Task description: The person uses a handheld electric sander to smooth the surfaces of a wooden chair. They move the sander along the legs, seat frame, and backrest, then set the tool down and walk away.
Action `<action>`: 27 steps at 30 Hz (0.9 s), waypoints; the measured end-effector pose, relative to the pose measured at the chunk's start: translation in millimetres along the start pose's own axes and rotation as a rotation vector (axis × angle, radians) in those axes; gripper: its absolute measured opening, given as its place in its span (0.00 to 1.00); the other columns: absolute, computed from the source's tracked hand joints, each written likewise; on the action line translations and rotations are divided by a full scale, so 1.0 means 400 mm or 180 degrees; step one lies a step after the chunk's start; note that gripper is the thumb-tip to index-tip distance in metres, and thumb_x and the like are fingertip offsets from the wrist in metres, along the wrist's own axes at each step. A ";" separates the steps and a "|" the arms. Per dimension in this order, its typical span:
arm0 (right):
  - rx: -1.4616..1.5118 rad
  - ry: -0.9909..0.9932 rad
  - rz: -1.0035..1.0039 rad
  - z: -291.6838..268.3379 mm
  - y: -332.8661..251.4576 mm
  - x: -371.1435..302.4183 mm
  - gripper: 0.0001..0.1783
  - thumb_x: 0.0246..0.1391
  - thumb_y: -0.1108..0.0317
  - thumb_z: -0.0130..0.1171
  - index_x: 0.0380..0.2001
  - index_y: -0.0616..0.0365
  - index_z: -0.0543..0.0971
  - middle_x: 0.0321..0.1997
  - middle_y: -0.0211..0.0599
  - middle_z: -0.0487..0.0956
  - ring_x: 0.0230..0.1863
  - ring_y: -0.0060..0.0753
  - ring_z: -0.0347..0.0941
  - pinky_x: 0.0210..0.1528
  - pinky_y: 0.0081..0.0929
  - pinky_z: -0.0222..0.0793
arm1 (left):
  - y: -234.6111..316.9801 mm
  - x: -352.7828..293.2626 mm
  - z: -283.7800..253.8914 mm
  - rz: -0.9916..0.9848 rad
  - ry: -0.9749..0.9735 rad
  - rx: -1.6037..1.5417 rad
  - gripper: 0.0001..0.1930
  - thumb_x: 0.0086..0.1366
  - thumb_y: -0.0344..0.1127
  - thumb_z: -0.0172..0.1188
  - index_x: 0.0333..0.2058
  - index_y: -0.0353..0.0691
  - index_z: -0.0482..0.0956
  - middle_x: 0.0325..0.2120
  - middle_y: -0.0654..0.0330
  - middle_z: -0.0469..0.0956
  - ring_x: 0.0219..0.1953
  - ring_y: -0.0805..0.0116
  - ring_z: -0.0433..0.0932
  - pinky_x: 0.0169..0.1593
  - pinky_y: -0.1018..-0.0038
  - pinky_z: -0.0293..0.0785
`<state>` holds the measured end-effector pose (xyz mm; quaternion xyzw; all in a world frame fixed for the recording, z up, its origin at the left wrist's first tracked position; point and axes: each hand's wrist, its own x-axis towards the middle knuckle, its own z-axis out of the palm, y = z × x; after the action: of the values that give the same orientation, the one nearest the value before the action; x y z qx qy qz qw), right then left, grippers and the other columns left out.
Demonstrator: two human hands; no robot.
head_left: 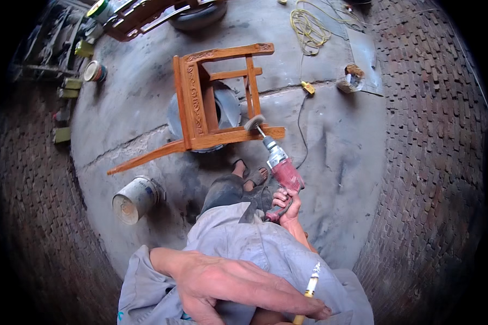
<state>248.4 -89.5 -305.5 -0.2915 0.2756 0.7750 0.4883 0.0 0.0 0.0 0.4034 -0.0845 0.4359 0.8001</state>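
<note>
My right hand is closed round the rear handle of a red power drill. A round, greyish sanding or buffing wheel sits in its chuck, at the near rail of a carved wooden chair. Whether wheel and wood touch, I cannot tell. The chair lies on its side over a dark, tyre-like ring. Close below the camera, my left hand pinches a cigarette between its fingers, the ash end pointing up and away. Part of that hand is hidden at the lower edge.
A black cord runs from the drill to a yellow socket block. Coiled yellow cable lies farther back. At left stands a dirty white bucket; paint tins line the far left. Another wooden piece is at the back. Brick surfaces flank both sides.
</note>
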 end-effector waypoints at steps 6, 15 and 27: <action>0.0119 -0.0184 -0.0002 -0.009 -0.033 0.024 0.08 0.50 0.69 0.56 0.26 0.58 0.67 0.27 0.28 0.66 0.26 0.19 0.63 0.21 0.17 0.64 | -0.089 -0.013 0.085 0.0400 0.0040 0.0230 0.51 0.59 0.60 0.64 0.61 0.14 0.57 0.57 0.30 0.67 0.59 0.39 0.70 0.59 0.57 0.69; -0.0216 -0.0210 -0.0200 -0.006 -0.036 -0.020 0.09 0.51 0.69 0.57 0.27 0.57 0.67 0.22 0.26 0.64 0.22 0.17 0.60 0.20 0.13 0.60 | -0.051 -0.077 0.096 0.0343 -0.0282 0.0340 0.53 0.57 0.63 0.63 0.60 0.15 0.58 0.55 0.29 0.68 0.59 0.39 0.70 0.61 0.53 0.65; 0.0120 -0.0078 0.0626 -0.034 0.294 0.019 0.08 0.50 0.70 0.56 0.27 0.58 0.66 0.27 0.29 0.66 0.25 0.20 0.62 0.20 0.16 0.61 | -0.432 -0.565 -0.415 -0.2319 0.4218 -0.0065 0.32 0.63 0.52 0.64 0.55 0.35 0.65 0.52 0.55 0.71 0.54 0.65 0.72 0.51 0.65 0.75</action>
<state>140.2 -138.2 -303.6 -0.2443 0.3114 0.8174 0.4186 -40.6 -73.8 -318.5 0.0519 0.5488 0.2943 0.7807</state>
